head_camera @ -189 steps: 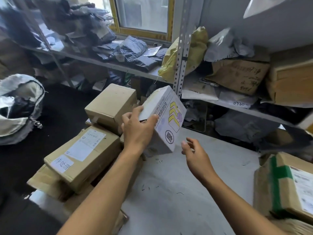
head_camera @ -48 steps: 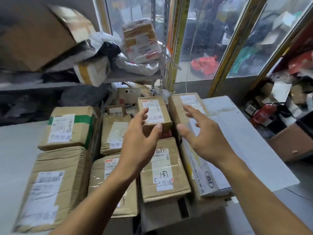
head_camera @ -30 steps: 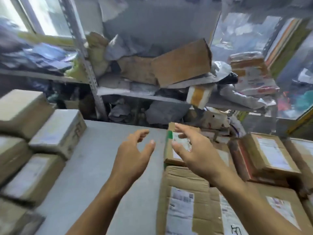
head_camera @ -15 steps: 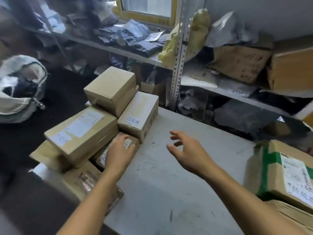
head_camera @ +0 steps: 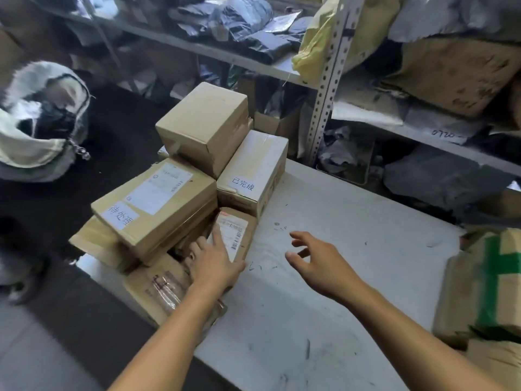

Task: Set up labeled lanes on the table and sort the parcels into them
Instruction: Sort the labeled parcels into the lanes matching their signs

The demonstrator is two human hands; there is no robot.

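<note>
Small parcel: flat cardboard, low in stack at table left edge, wedged beneath labeled box. Likely light, stiff; best taken at free right edge. Left hand flat on top, fingers spread, gripping nothing. Right hand hovering, loosely open, empty.

Right of the stacked parcels the grey table lies bare, with room to pass; a green-taped box blocks its far right edge, and shelving crowds behind.
</note>
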